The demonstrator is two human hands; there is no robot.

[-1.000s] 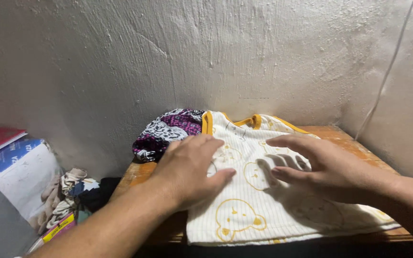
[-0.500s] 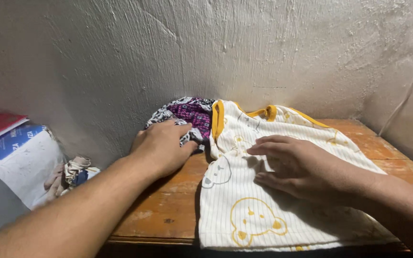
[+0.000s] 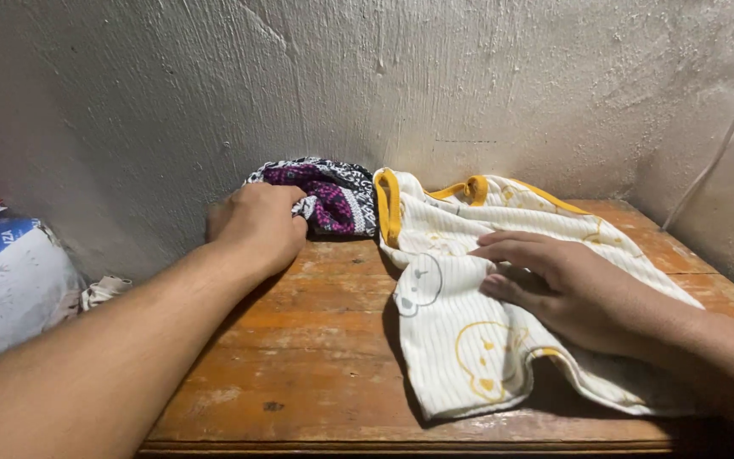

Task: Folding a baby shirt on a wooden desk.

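Observation:
A white ribbed garment (image 3: pixel 469 340) with yellow trim and yellow bear prints lies rumpled on a worn wooden table (image 3: pixel 316 340). My right hand (image 3: pixel 554 280) rests flat on it, fingers pointing left and pressing the fabric. A crumpled cloth (image 3: pixel 329 191) patterned in purple, black and white sits against the wall at the table's back. My left hand (image 3: pixel 256 225) is closed on that cloth's left edge, knuckles up.
A rough plastered wall (image 3: pixel 384 76) stands right behind the table, and a thin cable (image 3: pixel 707 161) runs down it at the right. Left of the table lie a white sack (image 3: pixel 10 289), a blue and a red booklet, and a bundle of rags (image 3: pixel 99 293).
My left hand left the white garment and moved back-left onto the patterned cloth. The white garment slid right and bunched under my right hand, baring the table's left half.

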